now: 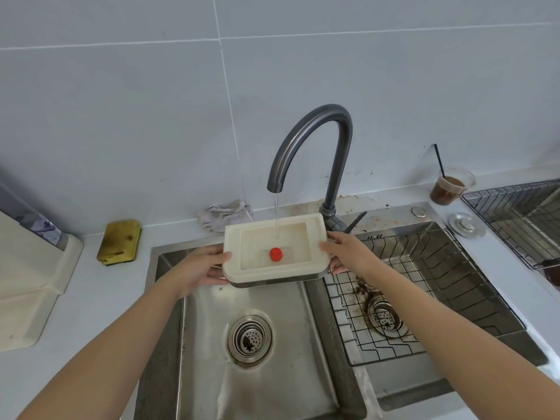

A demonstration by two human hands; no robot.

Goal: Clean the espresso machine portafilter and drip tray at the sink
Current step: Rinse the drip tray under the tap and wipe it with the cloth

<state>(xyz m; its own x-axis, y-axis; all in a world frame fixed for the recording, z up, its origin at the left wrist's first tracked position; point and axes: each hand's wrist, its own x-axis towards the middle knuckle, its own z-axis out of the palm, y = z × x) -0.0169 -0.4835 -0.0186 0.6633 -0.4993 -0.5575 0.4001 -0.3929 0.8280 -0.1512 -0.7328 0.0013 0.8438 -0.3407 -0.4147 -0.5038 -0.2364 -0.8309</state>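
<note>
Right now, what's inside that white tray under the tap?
A red round knob sits inside the drip tray, and water from the faucet streams in. Brownish stains mark its far wall. Whatever lies beneath the knob is covered.

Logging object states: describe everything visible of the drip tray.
The drip tray is a cream, plastic-looking rectangle with rounded corners, a wide rim, a shallow stained well holding a red knob, and a dark strip under its near edge. The left hand and right hand grip its short ends above the left sink basin while faucet water falls in.
</note>
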